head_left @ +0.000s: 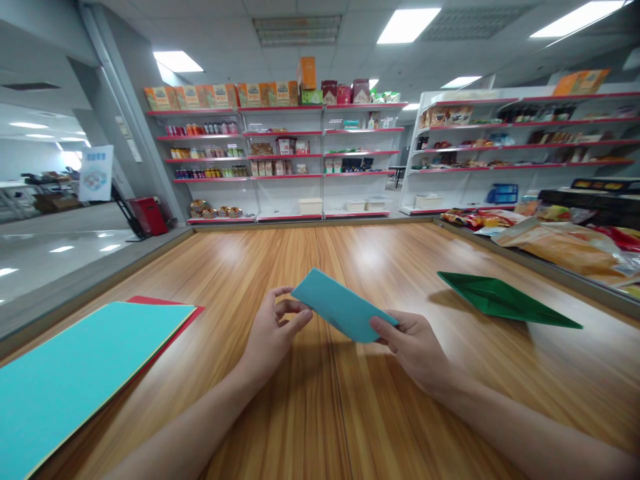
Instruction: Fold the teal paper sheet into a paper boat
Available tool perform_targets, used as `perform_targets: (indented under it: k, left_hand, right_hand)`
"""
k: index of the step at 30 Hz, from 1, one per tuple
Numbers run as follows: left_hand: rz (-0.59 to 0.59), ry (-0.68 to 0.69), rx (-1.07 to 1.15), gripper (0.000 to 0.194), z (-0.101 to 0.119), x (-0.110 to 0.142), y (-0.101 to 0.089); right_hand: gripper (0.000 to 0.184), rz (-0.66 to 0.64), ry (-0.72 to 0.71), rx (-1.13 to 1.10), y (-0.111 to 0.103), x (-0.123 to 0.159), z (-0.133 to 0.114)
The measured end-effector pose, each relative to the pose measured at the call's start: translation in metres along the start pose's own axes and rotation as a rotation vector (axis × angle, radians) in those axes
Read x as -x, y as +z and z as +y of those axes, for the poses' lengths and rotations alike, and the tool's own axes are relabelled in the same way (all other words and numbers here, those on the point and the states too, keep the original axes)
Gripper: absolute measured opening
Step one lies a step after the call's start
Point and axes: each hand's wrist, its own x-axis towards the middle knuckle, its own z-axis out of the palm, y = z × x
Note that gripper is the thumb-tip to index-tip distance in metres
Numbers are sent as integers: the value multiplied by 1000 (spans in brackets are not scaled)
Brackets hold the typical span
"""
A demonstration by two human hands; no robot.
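A folded piece of light-blue paper (345, 305) is held tilted above the middle of the wooden table. My right hand (413, 343) grips its lower right end, thumb on the front and fingers behind. My left hand (277, 327) is at the paper's left end, fingers loosely bent with a gap between thumb and fingers; whether a fingertip touches the edge is unclear. To the right lies a folded green paper shape (505, 300), its pointed ends raised off the table. On the left is a stack of coloured paper sheets (95, 360), light blue on top, with yellow, green and red edges below.
The wooden table (240, 267) has a raised rim. Packaged snacks (565, 243) lie beyond its right edge. Stocked store shelves (285, 160) stand behind, and a red box (149, 215) and a sign board (96, 173) are on the floor at left.
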Motion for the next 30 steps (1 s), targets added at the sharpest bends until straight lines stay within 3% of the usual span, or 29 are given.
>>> perform_targets:
  k: [3, 6, 10, 16, 23, 30]
  left_hand:
    - [-20, -71, 187, 40, -3, 3, 7]
    - [-24, -141, 248, 44, -2, 8, 12]
    - [-31, -120, 59, 45, 3, 16, 15]
    - [-307, -78, 22, 46, 4, 21, 18]
    - [-365, -145, 85, 47, -6, 19, 15]
    - [-480, -175, 130, 48, -4, 21, 17]
  right_hand:
    - [27, -76, 114, -312, 9, 3, -2]
    - [26, -191, 226, -335, 13, 7, -4]
    - [33, -323, 292, -279, 12, 9, -3]
    - [35, -321, 299, -162, 9, 10, 1]
    - [36, -337, 290, -89, 8, 11, 0]
    - [44, -191, 264, -5, 12, 13, -2]
